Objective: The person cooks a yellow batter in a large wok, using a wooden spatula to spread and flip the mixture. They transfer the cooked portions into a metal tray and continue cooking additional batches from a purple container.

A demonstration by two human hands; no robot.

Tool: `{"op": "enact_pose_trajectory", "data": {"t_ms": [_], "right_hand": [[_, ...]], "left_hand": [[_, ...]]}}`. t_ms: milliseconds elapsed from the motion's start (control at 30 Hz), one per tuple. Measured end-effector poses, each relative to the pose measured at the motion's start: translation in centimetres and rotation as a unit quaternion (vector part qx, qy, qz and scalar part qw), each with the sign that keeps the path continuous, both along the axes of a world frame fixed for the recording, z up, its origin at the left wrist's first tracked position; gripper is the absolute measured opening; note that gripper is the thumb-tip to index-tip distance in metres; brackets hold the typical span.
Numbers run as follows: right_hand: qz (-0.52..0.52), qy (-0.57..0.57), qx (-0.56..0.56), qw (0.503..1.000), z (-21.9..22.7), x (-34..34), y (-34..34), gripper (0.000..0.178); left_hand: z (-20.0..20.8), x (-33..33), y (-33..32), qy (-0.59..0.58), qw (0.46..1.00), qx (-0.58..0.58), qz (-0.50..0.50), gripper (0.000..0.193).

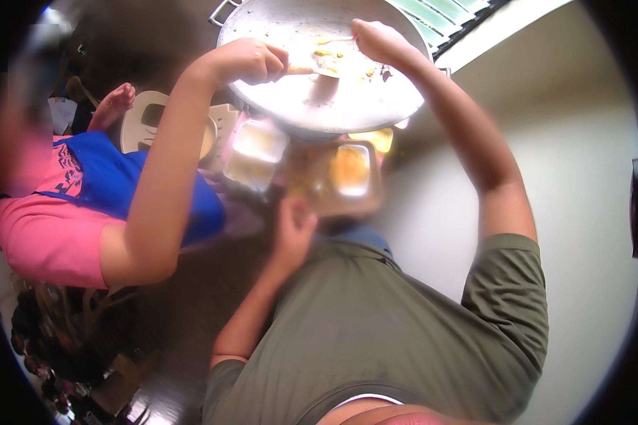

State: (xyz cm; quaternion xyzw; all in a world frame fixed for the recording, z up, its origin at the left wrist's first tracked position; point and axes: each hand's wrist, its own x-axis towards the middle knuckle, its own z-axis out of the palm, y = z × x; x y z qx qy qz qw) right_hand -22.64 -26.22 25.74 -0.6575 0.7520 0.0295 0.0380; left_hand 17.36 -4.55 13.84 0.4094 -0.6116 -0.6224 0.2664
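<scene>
A wide metal pan [298, 106] at the top holds yellow food pieces [324, 53] and dark scraps. My right hand [383, 42] is closed over its far right part, gripping a thin metal utensil [342, 38]; its working end lies by the food and its exact kind is unclear. Low in the middle, my left hand [294, 230] is loosely curled with fingers apart, nothing visible in it. Just beyond it is a brownish tray [326, 204], bearing a small container [351, 170] of orange-yellow food. Another person's hand [252, 60] holds a wooden-handled turner [301, 70] in the pan.
The other person, in a pink shirt and blue apron [113, 170], stands at my left, arm across to the pan. Clear plastic containers [255, 152] sit below the pan beside a beige plastic chair [223, 120]. A pale wall [574, 177] rises at my right, under a slatted window [446, 18].
</scene>
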Motion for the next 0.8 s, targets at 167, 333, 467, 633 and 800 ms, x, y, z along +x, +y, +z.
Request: {"op": "enact_pose_trajectory", "data": {"t_ms": [167,333,467,633,800], "right_hand": [[0.052,0.051,0.037,0.997,-1.8,-4.4,-1.5,0.017],[0.094,-0.007,0.1,0.99,-0.8,-2.5,-2.2,0.022],[0.054,0.064,0.139,0.987,-0.2,-5.6,-4.8,0.019],[0.113,-0.053,0.04,0.991,-4.4,-6.7,-6.3,0.019],[0.058,-0.015,0.136,0.989,-3.3,-6.3,-8.9,0.02]], "left_hand": [[0.1,-1.1,1.5,-0.03,0.993,0.045,0.103,0.035],[-2.8,-2.0,2.3,-0.066,0.985,0.061,0.144,0.029],[-5.3,-1.9,3.0,-0.093,0.985,0.066,0.128,0.027],[-6.2,-1.4,2.4,-0.148,0.979,0.086,0.111,0.024],[-8.6,-1.5,1.1,-0.129,0.981,0.097,0.106,0.023]]}}
